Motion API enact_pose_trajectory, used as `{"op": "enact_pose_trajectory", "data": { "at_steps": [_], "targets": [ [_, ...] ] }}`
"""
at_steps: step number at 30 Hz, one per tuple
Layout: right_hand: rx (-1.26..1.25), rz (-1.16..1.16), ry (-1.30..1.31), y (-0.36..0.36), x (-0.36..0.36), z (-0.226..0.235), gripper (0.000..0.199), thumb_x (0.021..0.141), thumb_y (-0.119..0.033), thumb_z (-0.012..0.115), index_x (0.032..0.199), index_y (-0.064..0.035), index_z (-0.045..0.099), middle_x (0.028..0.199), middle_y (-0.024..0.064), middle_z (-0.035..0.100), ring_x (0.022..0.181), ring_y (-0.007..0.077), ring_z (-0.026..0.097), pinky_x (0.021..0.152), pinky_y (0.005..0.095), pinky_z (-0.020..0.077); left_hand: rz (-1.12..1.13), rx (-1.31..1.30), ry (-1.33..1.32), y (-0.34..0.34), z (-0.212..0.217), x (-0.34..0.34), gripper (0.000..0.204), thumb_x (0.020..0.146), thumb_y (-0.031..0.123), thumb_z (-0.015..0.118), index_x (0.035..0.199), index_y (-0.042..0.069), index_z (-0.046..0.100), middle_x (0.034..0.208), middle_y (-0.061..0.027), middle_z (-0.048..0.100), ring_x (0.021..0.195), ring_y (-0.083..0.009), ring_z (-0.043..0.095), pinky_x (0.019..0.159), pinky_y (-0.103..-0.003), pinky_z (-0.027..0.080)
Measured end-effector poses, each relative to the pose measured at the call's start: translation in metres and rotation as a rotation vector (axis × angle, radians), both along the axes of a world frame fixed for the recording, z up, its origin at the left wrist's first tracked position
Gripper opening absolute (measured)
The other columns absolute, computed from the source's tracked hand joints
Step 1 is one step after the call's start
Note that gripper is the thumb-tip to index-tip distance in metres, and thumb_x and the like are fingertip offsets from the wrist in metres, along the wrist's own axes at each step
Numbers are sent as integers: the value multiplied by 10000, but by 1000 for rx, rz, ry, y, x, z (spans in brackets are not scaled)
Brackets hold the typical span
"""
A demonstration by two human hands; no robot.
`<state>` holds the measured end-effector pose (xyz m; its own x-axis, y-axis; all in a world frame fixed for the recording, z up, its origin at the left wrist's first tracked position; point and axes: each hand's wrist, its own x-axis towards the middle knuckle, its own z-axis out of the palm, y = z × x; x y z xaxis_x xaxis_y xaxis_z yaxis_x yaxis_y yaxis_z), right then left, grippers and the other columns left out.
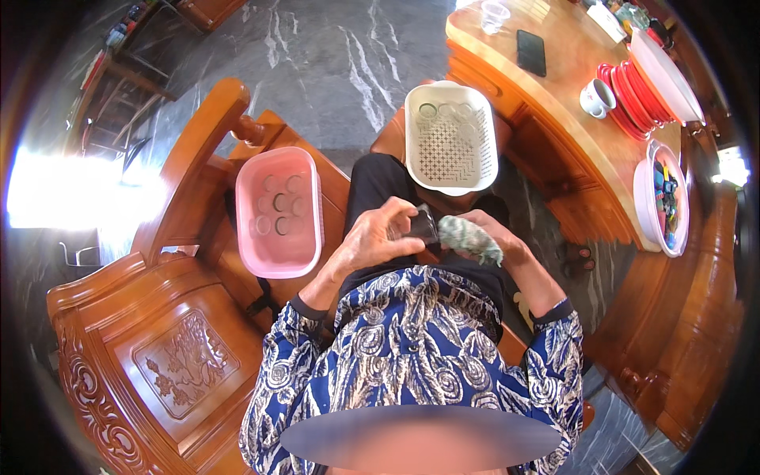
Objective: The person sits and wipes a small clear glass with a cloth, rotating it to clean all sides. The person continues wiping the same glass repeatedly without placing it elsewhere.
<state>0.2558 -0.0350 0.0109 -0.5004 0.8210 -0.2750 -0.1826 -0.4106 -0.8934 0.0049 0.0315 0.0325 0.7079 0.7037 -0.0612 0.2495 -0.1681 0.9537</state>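
Note:
Over my lap, my left hand [381, 237] is curled around a small clear glass [425, 226], which looks dark against my trousers. Bunched in my right hand [492, 228] is a grey-green and white cloth [469, 240], close beside the mouth of the glass. The cloth covers some of the right fingers. To my left, a pink plastic basin [247, 255] has several round clear glasses standing in it. Ahead of my knees sits a white basket [453, 188] with a perforated bottom and a few glasses at its far end.
A carved wooden chair [182, 356] is at my left. On the wooden table [570, 119] at right are a phone [530, 53], a white mug [597, 98], red-rimmed dishes [629, 91] and a pink-white tub [645, 206] of small items. The floor [317, 71] is dark marble.

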Motion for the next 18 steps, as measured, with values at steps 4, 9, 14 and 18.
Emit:
{"op": "enact_pose_trajectory", "data": {
  "at_steps": [4,9,14,18],
  "targets": [
    [-79,-382,539,-11,-8,-2,265,877,-147,641,1073,27,609,897,45,659,654,87,605,559,174,483,258,-771,-553,-2,-34,2,521,905,524,525,1052,30,606,891,-73,651,785,-141,612,688,-279,481],
    [404,-790,-112,-5,-57,-2,484,816,-74,677,1258,2,496,1010,51,603,886,118,594,792,238,487,354,-789,-651,-16,-32,25,432,975,432,477,1160,47,538,886,-35,608,740,-117,573,648,-251,459],
    [779,-767,-754,-3,-84,2,887,687,-302,756,1387,27,320,1187,236,445,1065,366,500,936,422,432,463,-571,-574,-31,-18,44,385,999,368,451,1219,54,473,994,-45,580,885,-110,563,777,-255,472],
    [854,-802,-732,7,-80,-17,664,724,-304,726,1229,18,441,1163,198,487,1086,363,491,893,435,440,337,-355,-434,-26,-23,35,439,1008,390,397,1260,32,431,1127,-92,578,1033,-152,570,903,-299,454]
  ]
}}
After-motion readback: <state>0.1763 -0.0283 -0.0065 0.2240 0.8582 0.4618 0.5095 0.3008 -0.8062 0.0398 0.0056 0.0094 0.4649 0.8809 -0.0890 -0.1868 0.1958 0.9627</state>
